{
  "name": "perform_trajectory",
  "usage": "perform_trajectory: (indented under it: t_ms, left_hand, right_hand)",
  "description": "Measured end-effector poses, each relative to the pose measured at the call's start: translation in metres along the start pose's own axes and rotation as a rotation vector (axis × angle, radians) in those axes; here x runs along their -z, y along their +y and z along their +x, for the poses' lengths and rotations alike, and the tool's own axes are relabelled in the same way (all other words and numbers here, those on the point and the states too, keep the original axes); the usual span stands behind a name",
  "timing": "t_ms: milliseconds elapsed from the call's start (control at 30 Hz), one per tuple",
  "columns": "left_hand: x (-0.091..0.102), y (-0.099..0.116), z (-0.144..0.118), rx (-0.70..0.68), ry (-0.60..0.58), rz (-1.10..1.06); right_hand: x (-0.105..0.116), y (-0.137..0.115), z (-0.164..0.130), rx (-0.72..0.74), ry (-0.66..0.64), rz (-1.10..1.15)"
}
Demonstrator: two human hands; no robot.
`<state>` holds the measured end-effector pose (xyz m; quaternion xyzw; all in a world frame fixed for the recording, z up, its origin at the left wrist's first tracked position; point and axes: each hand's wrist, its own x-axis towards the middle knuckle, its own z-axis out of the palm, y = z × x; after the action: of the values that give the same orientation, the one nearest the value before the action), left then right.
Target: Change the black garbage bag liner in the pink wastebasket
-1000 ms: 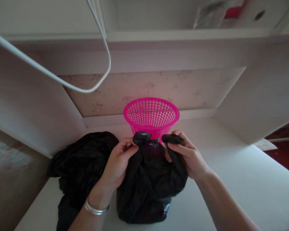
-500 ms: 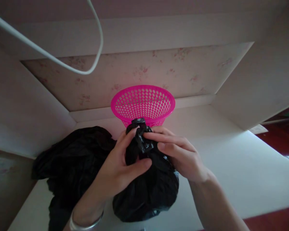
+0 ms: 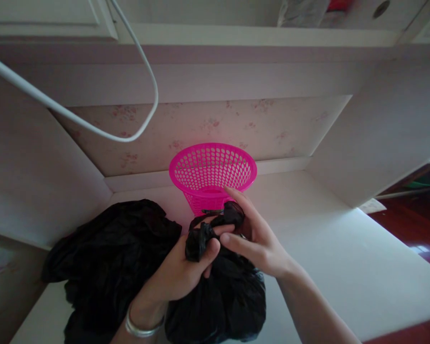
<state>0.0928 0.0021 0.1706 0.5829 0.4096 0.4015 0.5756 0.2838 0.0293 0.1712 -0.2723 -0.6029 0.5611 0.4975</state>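
A bulging black plastic bag (image 3: pixel 218 301) sits on the white surface in front of me, its gathered top between my hands. My left hand (image 3: pixel 181 267), with a silver bangle on the wrist, pinches a bunched part of the bag's neck between thumb and fingers. My right hand (image 3: pixel 260 239) holds another twisted part of the neck, its index finger stretched up near the basket's rim. Right behind the bag stands a pink perforated plastic basket (image 3: pixel 197 203). What the bag contains is hidden.
A heap of black plastic or cloth (image 3: pixel 107 267) lies to the left on the white tabletop (image 3: pixel 329 248). A white cable (image 3: pixel 103 134) hangs across the upper left. White side panels and a shelf (image 3: pixel 236 36) surround the space, with floral wallpaper (image 3: pixel 200 122) behind.
The view has tilted upward, bringing the shelf above into sight. My hands have parted the bag's bunched top into two portions, and my right index finger has lifted away.
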Motion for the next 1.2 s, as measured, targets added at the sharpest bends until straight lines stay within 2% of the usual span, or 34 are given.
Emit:
perform_trajectory:
  t_ms: [67,167,267,367,433,500,567,633,767,867,967,1033,1100,1200]
  left_hand:
    - [0.003,-0.001,-0.002,0.003,-0.001,0.022]
    - [0.005,0.003,-0.001,0.007,-0.008,0.005]
    - [0.003,0.007,0.001,-0.041,0.018,-0.014]
    - [0.002,0.003,0.001,-0.154,0.112,0.08]
    - [0.002,-0.003,0.0,-0.166,0.112,0.133]
    - [0.001,-0.007,0.0,-0.147,0.098,0.126]
    - [0.001,-0.006,-0.001,-0.146,0.126,0.071]
    - [0.0,-0.001,-0.002,-0.152,0.162,0.018]
    - [-0.001,0.01,-0.003,-0.108,0.148,-0.063]
    - [-0.001,0.009,-0.002,-0.184,0.284,-0.081]
    - [0.0,0.001,0.001,-0.266,0.4,0.034]
    - [0.0,-0.004,0.002,-0.272,0.384,0.1]
    - [0.001,-0.007,0.001,-0.27,0.316,0.139]
    - [0.002,-0.005,-0.002,-0.318,0.191,0.235]
  right_hand:
    - [0.006,-0.004,0.004,-0.066,-0.052,0.048]
    - [0.009,-0.009,0.01,-0.112,-0.09,-0.027]
    - [0.009,-0.01,0.014,-0.11,0.029,-0.041]
    - [0.007,-0.011,0.014,-0.1,0.165,0.077]
    - [0.005,-0.014,0.012,-0.089,0.217,0.172]
    - [0.003,-0.02,0.009,-0.062,0.206,0.246]
    - [0.002,-0.027,0.004,-0.018,0.137,0.256]
    - [0.0,-0.032,-0.001,0.039,0.06,0.189]
    - [-0.009,-0.036,-0.012,0.069,-0.039,0.004]
    - [-0.019,-0.035,-0.018,0.018,-0.048,0.027]
    - [-0.026,-0.032,-0.023,-0.037,-0.022,-0.041]
    - [-0.028,-0.031,-0.025,-0.077,-0.003,-0.203]
    - [-0.03,-0.029,-0.025,-0.079,0.013,-0.384]
    - [-0.031,-0.026,-0.023,0.046,0.02,-0.616]
